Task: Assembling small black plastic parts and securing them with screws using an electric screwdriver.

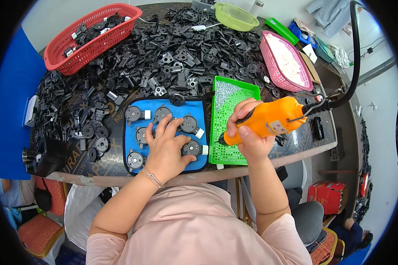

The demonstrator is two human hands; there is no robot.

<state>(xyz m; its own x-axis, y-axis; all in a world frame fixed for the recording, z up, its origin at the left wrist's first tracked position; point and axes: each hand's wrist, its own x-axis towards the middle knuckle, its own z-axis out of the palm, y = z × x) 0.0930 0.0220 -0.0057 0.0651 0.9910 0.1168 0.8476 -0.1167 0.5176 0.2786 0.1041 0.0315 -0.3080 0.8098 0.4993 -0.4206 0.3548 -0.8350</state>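
The electric screwdriver (272,115) in the right hand (254,142) is smooth plastic (semi-glossy); the mat (197,105) under the left hand (166,153) looks matt, clothlike.

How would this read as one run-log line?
left hand: spread over blue mat, thumb at round black part | right hand: gripping orange power tool, tip over green tray | tray: silvery pieces at far end

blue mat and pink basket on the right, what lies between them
Head view: the green perforated tray holding small silvery metal pieces, plus loose black parts.
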